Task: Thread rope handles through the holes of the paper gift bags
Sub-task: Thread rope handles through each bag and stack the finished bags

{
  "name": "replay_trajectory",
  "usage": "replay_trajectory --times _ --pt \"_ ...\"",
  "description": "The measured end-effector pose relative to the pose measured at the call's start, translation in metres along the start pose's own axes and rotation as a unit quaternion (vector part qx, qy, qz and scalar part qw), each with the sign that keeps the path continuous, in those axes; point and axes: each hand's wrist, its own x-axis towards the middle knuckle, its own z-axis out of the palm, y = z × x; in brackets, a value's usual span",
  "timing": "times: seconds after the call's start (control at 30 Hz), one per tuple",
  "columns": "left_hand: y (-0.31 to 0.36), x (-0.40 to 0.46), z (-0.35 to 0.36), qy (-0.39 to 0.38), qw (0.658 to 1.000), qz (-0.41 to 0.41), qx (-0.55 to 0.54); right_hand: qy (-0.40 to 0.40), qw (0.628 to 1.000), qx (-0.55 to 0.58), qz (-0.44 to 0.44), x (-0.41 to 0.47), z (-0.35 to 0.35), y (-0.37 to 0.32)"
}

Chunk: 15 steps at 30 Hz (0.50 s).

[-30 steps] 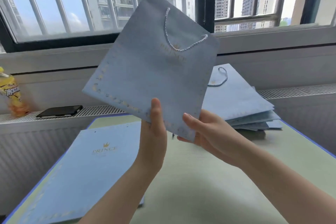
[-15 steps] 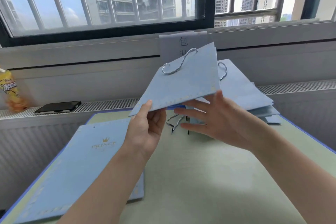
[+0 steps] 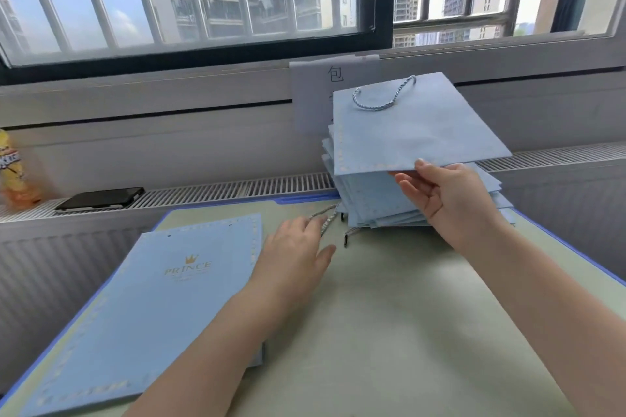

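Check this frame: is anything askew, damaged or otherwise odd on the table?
Nothing looks damaged or spilled. The pile of finished bags is fanned unevenly, edges not lined up, and the bag that the right hand pinches sits tilted above it. Loose rope handles lie by the left hand.

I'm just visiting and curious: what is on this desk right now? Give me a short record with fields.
held bag: blue gift bag with rope handle already threaded, over the stack
right hand: right hand pinches the held bag's near edge
left hand: left hand, fingers relaxed, reaching to the loose ropes
stack: finished bags at the desk's far right
next bag: flat bag marked PRINCE, near left, no handle visible
windowsill: black phone, yellow packet
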Motion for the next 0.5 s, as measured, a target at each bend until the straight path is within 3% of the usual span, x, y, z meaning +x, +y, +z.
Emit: replay_trajectory --times 0.17,0.33,0.5 --pt "0.005 -0.001 0.017 -0.091 0.994 0.010 0.059 0.068 0.997 -0.038 0.018 0.014 -0.017 -0.004" --pt "0.003 0.000 0.018 -0.068 0.996 0.011 0.064 0.122 0.985 -0.103 0.072 0.013 -0.020 0.005" --pt "0.002 0.000 0.016 -0.035 0.998 -0.005 0.046 0.108 0.990 0.006 0.092 0.010 -0.010 0.008"
